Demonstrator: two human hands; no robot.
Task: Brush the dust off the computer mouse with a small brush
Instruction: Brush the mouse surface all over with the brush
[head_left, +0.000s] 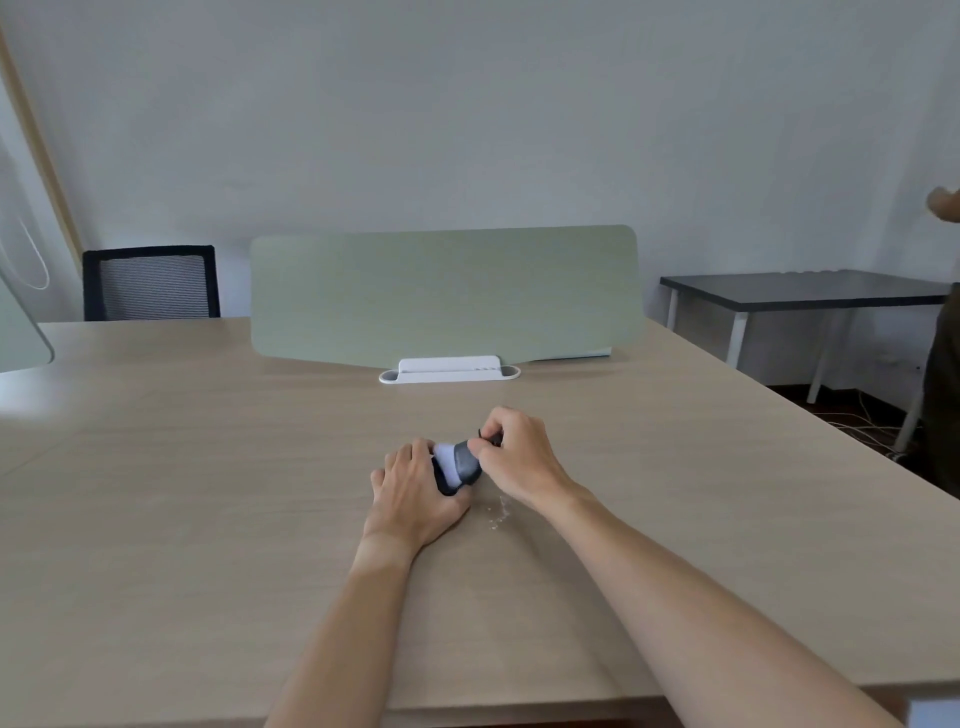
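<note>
Near the middle of the desk (208, 467), the left hand (410, 488) curls round the dark mouse (447, 486) to steady it, while the right hand (519, 457) pinches the small brush (462, 460), bristles on the mouse, apparently sweeping pale dust (500, 512) rightward.

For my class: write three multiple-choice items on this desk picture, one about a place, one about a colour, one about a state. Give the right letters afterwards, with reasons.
1. Where do the pale dust specks lie?
A. on the table near the right wrist
B. on the black chair
C. on the dark side table

2. What colour is the desk divider?
A. red
B. pale green
C. black

3. What is the right hand doing?
A. lying flat and open
B. pinching the small brush
C. hanging off the table

Answers: 1 A, the specks sit on the wooden table by that wrist. 2 B, the panel is light green. 3 B, its fingers curl round the brush, while the left hand holds the mouse.
</note>
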